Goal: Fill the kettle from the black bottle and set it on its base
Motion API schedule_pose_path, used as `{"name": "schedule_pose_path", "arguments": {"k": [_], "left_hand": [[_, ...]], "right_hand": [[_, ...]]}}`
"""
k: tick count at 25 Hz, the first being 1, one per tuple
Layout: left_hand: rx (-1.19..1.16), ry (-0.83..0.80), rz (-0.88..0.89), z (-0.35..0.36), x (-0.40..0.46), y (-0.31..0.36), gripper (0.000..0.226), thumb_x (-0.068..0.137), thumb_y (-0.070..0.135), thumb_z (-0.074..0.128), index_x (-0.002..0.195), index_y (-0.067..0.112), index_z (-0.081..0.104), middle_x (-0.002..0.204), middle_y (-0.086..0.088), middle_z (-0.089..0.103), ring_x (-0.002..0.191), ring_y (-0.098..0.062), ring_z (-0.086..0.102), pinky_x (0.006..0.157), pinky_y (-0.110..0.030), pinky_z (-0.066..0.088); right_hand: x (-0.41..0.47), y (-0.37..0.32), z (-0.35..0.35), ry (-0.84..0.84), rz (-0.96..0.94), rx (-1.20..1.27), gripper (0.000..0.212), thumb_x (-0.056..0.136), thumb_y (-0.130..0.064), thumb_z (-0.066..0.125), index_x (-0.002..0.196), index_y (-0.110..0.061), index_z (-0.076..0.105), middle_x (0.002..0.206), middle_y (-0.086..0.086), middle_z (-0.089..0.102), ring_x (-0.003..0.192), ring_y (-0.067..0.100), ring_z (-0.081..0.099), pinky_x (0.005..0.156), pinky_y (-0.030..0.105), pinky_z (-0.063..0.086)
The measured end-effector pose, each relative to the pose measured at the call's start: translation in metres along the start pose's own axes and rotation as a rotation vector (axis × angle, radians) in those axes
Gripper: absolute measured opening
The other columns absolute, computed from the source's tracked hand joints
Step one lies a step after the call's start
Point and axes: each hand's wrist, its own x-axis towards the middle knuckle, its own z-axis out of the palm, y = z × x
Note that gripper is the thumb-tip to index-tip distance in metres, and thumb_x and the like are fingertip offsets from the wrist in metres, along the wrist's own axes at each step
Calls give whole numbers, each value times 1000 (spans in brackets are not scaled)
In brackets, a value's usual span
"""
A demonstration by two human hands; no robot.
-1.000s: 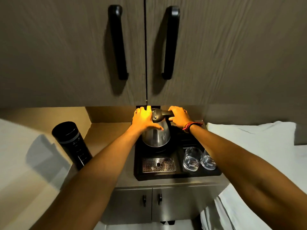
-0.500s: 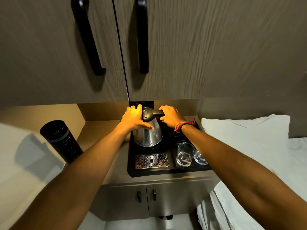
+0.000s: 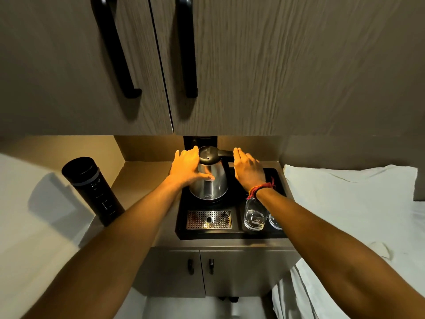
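The steel kettle, with a black lid and handle, stands upright at the back of the black tray; its base is hidden beneath it. My left hand lies flat against the kettle's left side, fingers spread and thumb across the front. To the right of the handle is my right hand, with its fingers straight and nothing in it. The tall black bottle stands on the counter to the left, apart from both hands.
A perforated metal drip grate sits at the tray's front, with two glasses to its right under my right wrist. Upper cabinet doors with black handles hang low overhead. White bedding lies to the right.
My right hand has let go of the kettle handle and opened beside it. My left hand has slid from the lid down onto the kettle's side. The camera view shifted slightly.
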Motion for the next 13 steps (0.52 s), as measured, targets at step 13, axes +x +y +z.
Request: {"name": "schedule_pose_path", "arguments": {"k": [13], "left_hand": [[266,-44,-56,-13,-24,22,113,82,64,62,156,4,3,166,-15,6,153,-31,2,122,-55,9]], "right_hand": [[-11,-28,-34,-38,-90,-469,66,97,-2,49,151,6,12,142,33,47,140,49,34,113,62,32]]}}
